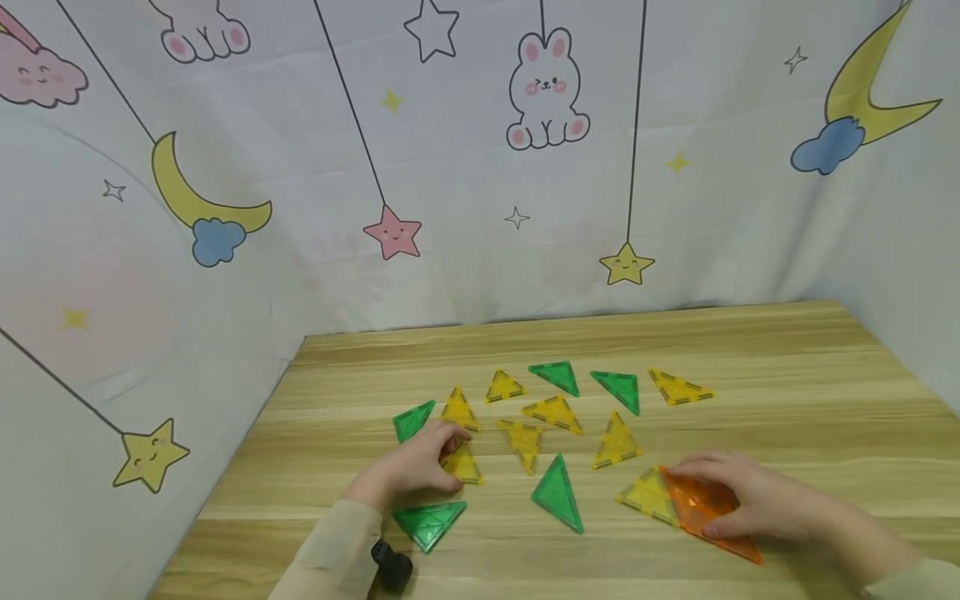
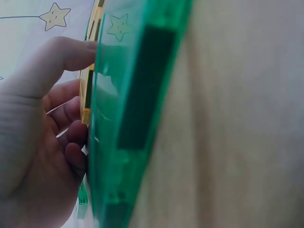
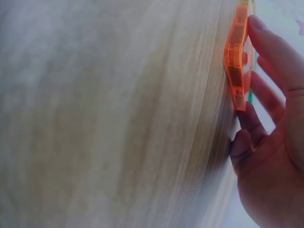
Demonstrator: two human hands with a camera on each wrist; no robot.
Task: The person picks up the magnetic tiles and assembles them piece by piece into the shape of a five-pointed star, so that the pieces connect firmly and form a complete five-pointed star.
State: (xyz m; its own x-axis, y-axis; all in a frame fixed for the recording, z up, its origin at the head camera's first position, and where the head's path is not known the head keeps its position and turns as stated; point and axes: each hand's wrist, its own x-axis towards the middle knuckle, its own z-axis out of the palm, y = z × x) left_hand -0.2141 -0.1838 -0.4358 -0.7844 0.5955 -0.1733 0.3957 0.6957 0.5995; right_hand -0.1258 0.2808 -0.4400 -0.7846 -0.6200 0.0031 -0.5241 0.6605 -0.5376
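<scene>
My left hand grips a yellow triangular magnetic tile lying on the table, its thumb at the near side and curled fingers at the far side. In the left wrist view a large green tile stands in front and partly hides that yellow tile. On the right, an orange triangular magnetic tile lies flat, held between the thumb and fingers of my right hand. A yellow triangular tile lies edge to edge with its left side. The orange tile shows edge-on in the right wrist view.
Several loose green and yellow triangular tiles lie across the middle, among them a tall green one and a yellow one. Another green tile is just below my left hand. A printed cloth hangs behind the wooden table.
</scene>
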